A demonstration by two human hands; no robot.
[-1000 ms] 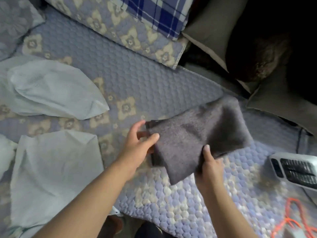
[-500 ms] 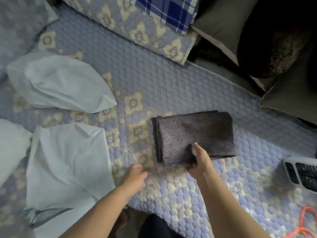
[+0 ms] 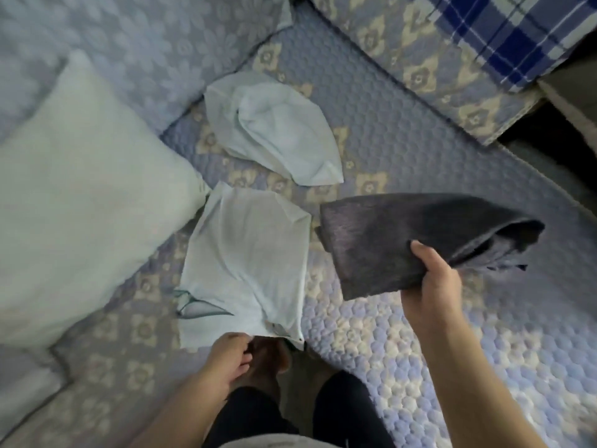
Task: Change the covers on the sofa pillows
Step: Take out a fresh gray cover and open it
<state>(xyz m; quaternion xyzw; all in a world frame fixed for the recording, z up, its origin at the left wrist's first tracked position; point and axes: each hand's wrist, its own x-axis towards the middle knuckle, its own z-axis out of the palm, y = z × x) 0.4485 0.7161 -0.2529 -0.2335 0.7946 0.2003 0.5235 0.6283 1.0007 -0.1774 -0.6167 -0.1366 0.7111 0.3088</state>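
My right hand (image 3: 431, 282) grips a folded dark grey cover (image 3: 387, 240) by its near edge and holds it up above the quilted sofa seat (image 3: 420, 130). My left hand (image 3: 231, 350) sits at the seat's front edge, fingers curled at the near edge of a flat pale blue cover (image 3: 245, 263); whether it pinches the fabric is unclear. A second pale blue cover (image 3: 274, 130) lies crumpled further back. A bare white pillow (image 3: 80, 195) rests at the left.
The quilted back cushion (image 3: 420, 66) runs along the upper right with a blue plaid pillow (image 3: 517, 37) on it. A dark gap (image 3: 555, 140) opens at the far right. My legs in dark trousers (image 3: 290, 409) stand at the seat's front edge.
The grey cover lay folded on the seat; now my right hand has lifted it. My left hand moved left to the flat pale blue cover. The view swung left, showing the white pillow.
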